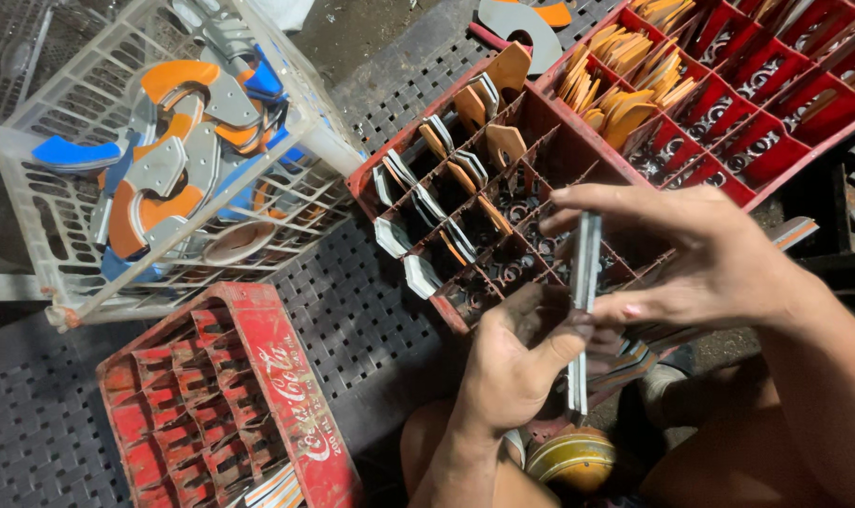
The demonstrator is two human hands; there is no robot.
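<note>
Head view: a red divided crate (503,202) lies just beyond the fingers, its compartments partly filled with grey and orange plates. A second red crate (766,85) sits further right. A white basket (98,235) of orange, blue and grey curved pieces stands well to the left. A worn red crate (248,376) with white lettering lies left of the hands. Left hand (512,367) and right hand (700,263) together grip a thin stack of flat grey plates (583,301), held upright on edge, fingers closed round it.
</note>
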